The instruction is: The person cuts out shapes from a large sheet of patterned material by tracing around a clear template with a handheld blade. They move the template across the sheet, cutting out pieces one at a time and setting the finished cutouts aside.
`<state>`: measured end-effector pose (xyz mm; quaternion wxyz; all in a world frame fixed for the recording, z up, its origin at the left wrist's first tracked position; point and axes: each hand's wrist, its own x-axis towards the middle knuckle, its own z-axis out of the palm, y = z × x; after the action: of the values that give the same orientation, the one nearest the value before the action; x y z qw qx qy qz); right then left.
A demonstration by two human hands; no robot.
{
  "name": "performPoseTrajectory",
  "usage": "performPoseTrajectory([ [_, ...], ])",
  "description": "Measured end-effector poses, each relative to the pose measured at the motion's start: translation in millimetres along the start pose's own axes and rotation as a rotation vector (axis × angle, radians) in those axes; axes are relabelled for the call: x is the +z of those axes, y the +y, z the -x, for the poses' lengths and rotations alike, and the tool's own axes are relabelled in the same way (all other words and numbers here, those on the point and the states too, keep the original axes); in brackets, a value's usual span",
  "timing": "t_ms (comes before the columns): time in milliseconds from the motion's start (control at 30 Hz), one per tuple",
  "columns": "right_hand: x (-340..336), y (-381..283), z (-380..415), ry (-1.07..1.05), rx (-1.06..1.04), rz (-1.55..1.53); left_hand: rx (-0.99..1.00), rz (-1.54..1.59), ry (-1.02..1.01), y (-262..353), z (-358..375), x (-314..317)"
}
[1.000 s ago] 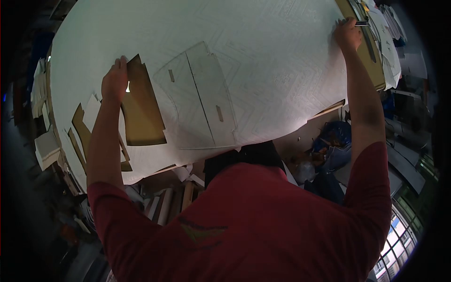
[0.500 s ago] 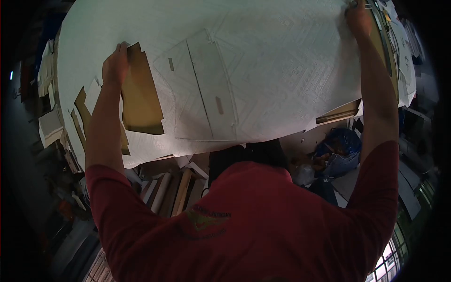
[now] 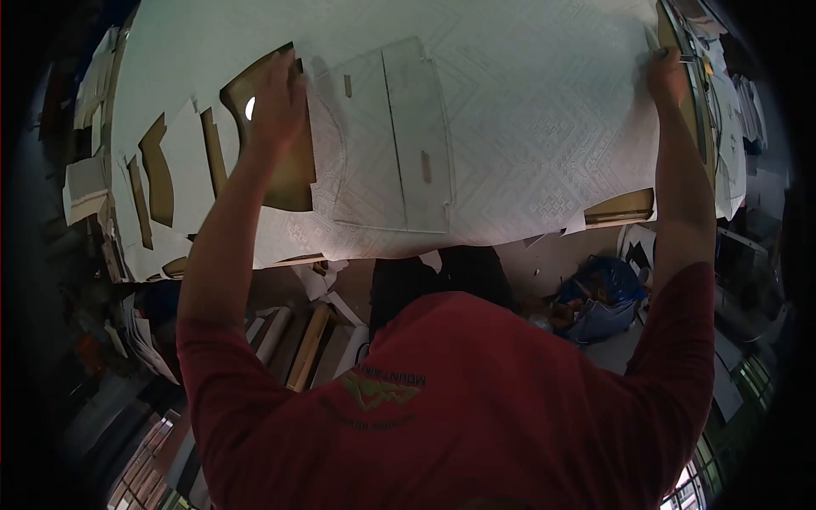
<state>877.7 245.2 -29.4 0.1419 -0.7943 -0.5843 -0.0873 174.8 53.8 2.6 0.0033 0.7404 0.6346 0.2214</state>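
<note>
My left hand (image 3: 279,106) lies with fingers stretched out on a brown cardboard template (image 3: 293,174), which rests flat on the pale patterned sheet (image 3: 527,110). A white round spot shows on the template beside the hand. Right of it, a clear template (image 3: 395,140) with a dark line and two small strips lies on the sheet. At the sheet's right edge, my right hand (image 3: 668,75) is closed near a metal strip; what it holds is hidden.
More brown pieces (image 3: 156,174) show at the left of the table. A brown strip (image 3: 620,207) lies at the front right edge. Below are rolls (image 3: 308,348) at left and a blue plastic bag (image 3: 602,293) at right. Papers (image 3: 729,127) lie beyond the right edge.
The view has shifted. My left hand has moved from the brown template's upper left edge onto its surface, fingers now spread flat. My right hand sits lower along the right edge.
</note>
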Motion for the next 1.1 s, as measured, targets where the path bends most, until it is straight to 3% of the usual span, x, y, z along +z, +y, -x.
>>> performPoseTrajectory([
  [100,-6,-9,19,0.048,0.064,0.017,0.047,0.121,-0.025,29,36,-9],
  [167,-5,-15,38,0.359,-0.355,-0.025,0.069,0.135,-0.035,36,54,-18],
  [367,-88,-144,224,0.156,-0.471,-0.486,0.056,0.163,0.044,64,138,-51],
  [467,-101,-173,291,0.071,-0.511,-0.544,0.079,0.161,-0.06,77,172,-59],
  [533,-110,-191,326,-0.022,-0.461,-0.643,0.202,0.142,-0.111,80,183,-63],
  [767,-142,-230,381,-0.248,-0.59,-0.784,0.238,0.19,-0.099,82,162,-53],
  [967,-150,-241,394,-0.274,-0.691,-0.773,0.262,0.227,-0.116,67,89,-39],
  [1100,-159,-240,407,-0.279,-0.689,-0.752,0.382,0.153,-0.177,48,57,-37],
])
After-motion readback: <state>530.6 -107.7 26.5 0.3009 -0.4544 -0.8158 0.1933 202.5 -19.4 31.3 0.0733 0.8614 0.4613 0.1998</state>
